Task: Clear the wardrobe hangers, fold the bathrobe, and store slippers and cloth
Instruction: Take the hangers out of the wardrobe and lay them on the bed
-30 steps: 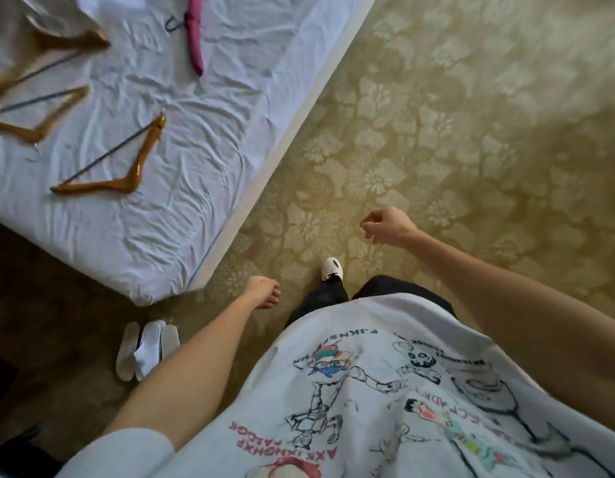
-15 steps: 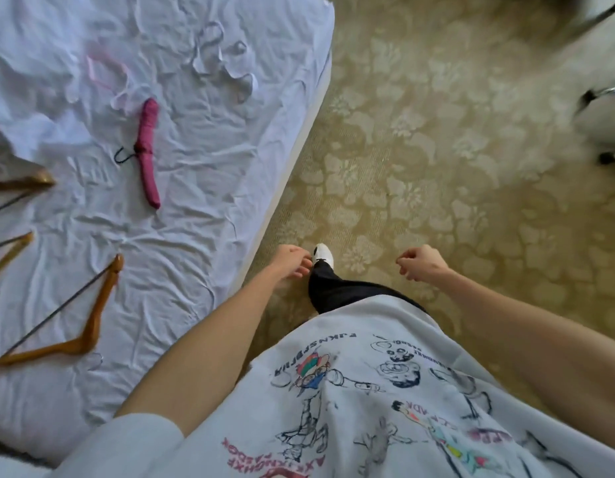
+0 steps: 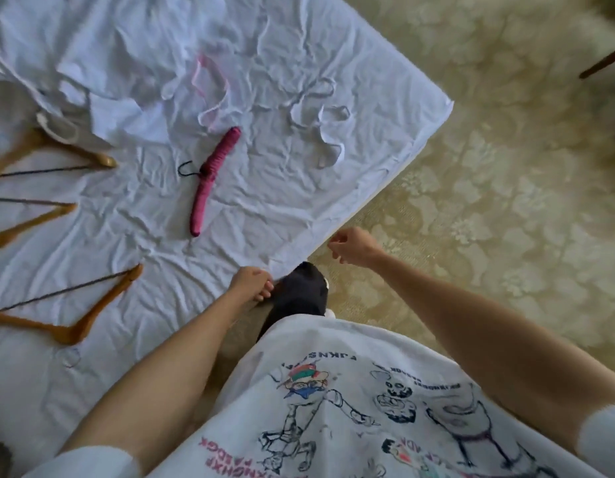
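Pink padded hanger (image 3: 213,181) lay on the white sheet (image 3: 282,188), long axis running from near-left up to far-right, black hook pointing left. Wooden hangers (image 3: 75,322) sat well left of it. Your left hand (image 3: 251,282) and right hand (image 3: 351,250) were loosely curled, holding nothing. Shirt (image 3: 333,408) print partly read "FJKNS".

Pink padded hanger (image 3: 209,181) and three wooden hangers (image 3: 71,319) flat on the rumpled white bed (image 3: 299,201).
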The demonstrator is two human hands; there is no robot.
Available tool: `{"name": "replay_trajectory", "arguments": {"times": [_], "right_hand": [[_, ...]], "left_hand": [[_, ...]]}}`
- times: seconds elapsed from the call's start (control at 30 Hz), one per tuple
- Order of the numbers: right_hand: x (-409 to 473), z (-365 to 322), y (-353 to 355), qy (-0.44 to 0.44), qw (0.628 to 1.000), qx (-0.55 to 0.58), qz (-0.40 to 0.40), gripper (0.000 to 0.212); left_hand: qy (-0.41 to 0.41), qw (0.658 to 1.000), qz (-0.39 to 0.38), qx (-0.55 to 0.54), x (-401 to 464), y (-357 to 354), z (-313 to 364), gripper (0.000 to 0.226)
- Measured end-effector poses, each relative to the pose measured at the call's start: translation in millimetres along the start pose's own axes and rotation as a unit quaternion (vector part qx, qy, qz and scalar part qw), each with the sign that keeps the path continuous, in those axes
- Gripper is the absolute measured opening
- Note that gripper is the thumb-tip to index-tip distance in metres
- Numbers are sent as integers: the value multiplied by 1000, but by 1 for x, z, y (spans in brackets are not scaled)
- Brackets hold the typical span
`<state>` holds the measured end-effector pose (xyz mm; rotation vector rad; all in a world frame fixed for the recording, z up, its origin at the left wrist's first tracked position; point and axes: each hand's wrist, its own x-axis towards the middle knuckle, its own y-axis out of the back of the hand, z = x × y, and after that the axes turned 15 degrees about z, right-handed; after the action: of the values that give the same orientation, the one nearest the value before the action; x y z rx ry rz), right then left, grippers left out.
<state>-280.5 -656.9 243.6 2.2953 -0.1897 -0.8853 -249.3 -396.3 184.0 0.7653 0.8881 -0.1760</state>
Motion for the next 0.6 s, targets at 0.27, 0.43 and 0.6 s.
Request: {"name": "replay_trajectory", "arguments": {"times": [0.27, 0.43, 0.6], "right_hand": [[145, -67, 21, 15, 991, -104, -83, 14], [213, -92, 44, 12, 979, -173, -103, 16], [268, -137, 39, 34, 965, -216, -142, 12]], "left_hand": [[100, 990, 37, -97, 66, 41, 62, 19], [82, 982, 74, -155, 87, 69, 120, 23], [86, 964, 136, -211, 117, 88, 148, 21]]}}
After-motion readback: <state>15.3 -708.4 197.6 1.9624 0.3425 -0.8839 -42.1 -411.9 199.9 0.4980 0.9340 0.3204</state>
